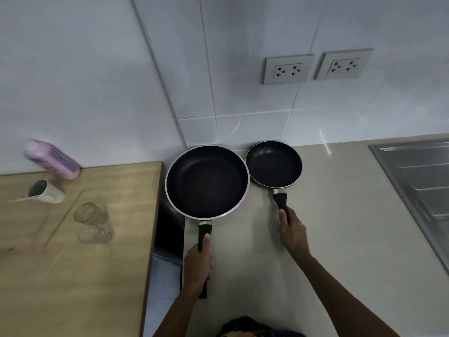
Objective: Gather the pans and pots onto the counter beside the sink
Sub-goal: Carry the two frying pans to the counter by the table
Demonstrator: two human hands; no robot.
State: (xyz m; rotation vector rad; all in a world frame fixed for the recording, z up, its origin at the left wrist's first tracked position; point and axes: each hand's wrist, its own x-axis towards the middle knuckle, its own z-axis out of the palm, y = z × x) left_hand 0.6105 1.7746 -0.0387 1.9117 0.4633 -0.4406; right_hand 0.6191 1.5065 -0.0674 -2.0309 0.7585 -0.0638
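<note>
At the grey counter (340, 215)'s back left corner, the left hand (196, 262) fingers grip the large pan (207, 182)'s handle; the right hand (292, 233) fingers grip the small pan (273, 164)'s handle.

Both forearms are bare, no sleeves or jewellery showing (dark clothing (252, 327) at the bottom edge).

Two black non-stick pans with silver rims sit upright and empty on the pale surface (340, 215), left of the sink (418, 181). The small pan (273, 164) is nearer the sink; the big pan (207, 182) lies just beyond it, rims almost touching, overhanging the surface's far edge. Both black handles point away from the wall.
</note>
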